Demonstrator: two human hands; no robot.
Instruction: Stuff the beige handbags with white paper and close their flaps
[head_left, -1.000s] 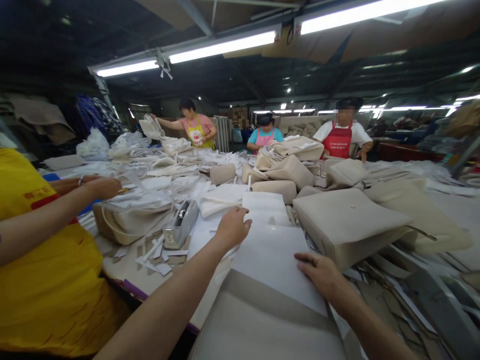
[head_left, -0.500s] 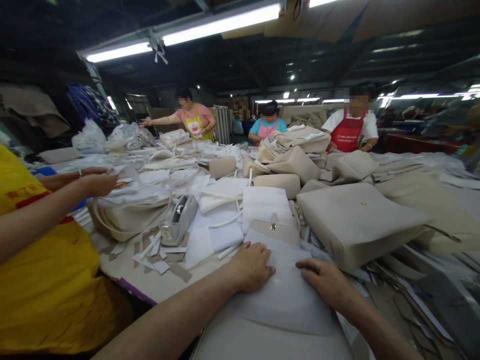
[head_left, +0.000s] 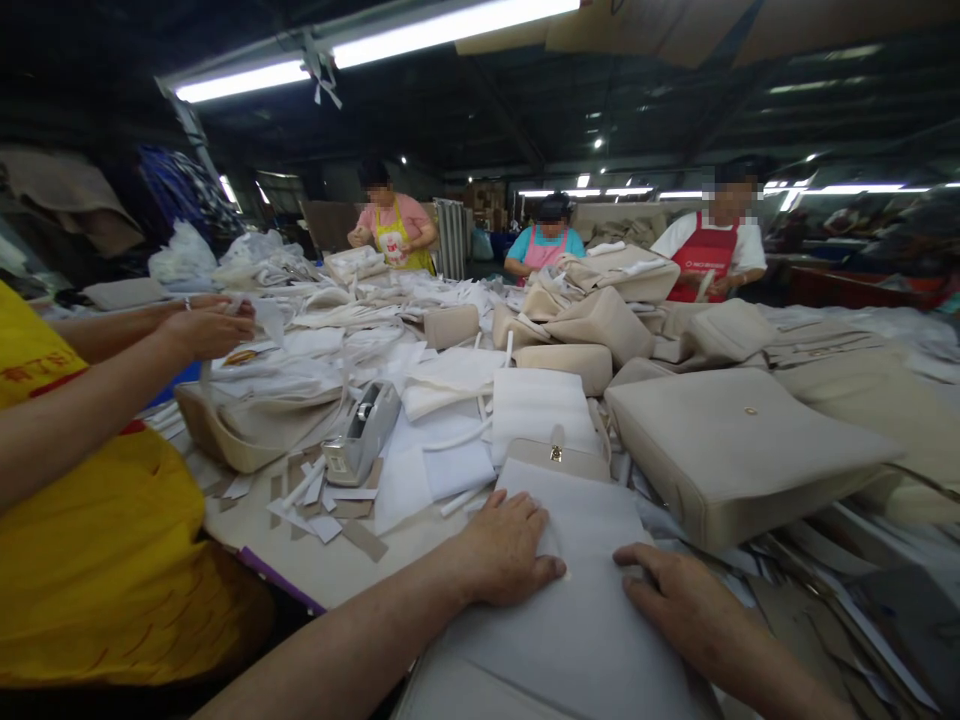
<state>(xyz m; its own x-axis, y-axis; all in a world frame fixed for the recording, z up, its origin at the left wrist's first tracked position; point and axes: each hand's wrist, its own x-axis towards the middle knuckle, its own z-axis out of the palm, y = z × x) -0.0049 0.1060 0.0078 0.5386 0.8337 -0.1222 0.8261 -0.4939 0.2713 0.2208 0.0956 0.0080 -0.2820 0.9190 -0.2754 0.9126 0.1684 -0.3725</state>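
Handbag factory: piled beige bags (head_left: 739, 445)

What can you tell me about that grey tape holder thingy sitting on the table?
The tape dispenser is a grey, chunky desk kind that looks like plastic, with a roll of tape set in its top near the far end. It has a small label on its near end. It sits upright on the table, pointing away and to the right. White and tan scraps lie around its near end. White sheets lie just right of it. No hand touches it.
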